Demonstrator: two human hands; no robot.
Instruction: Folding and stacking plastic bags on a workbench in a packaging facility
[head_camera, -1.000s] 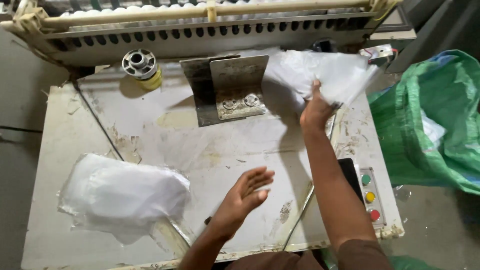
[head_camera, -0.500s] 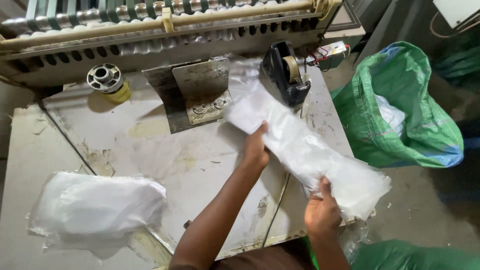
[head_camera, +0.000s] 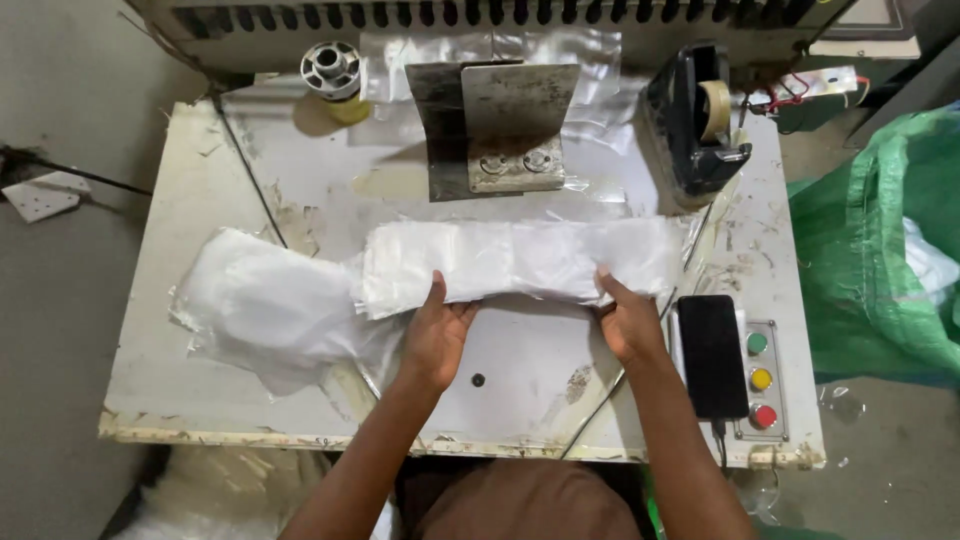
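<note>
The person stands at a worn white surface (head_camera: 180, 330) with both hands on a long stack of clear plastic bags (head_camera: 515, 258) that lies crosswise in the middle of it. The left hand (head_camera: 437, 335) presses its fingers (head_camera: 436, 292) onto the near edge of the stack towards its left end, thumb tucked under the edge by the look of it; the right hand (head_camera: 628, 322) does the same at the right end, fingers laid flat on top rather than curled shut. Held at both ends like that, the limp bags stay squared and do not slide apart. Just to the left, touching the stack's end, a looser heap of plastic bags (head_camera: 270, 305) spreads towards the surface's left edge, kept apart, I would judge, from the neat pile. Behind the stack a bent metal plate (head_camera: 500, 125) stands upright, with a small spool (head_camera: 332, 68) to its left and a black tape dispenser (head_camera: 695, 120) to its right, all well within arm's reach. A black phone (head_camera: 712, 355) lies beside the right hand, next to a panel with green, yellow and red buttons (head_camera: 760, 378). A green woven sack (head_camera: 880, 250) gapes open off the right side.
</note>
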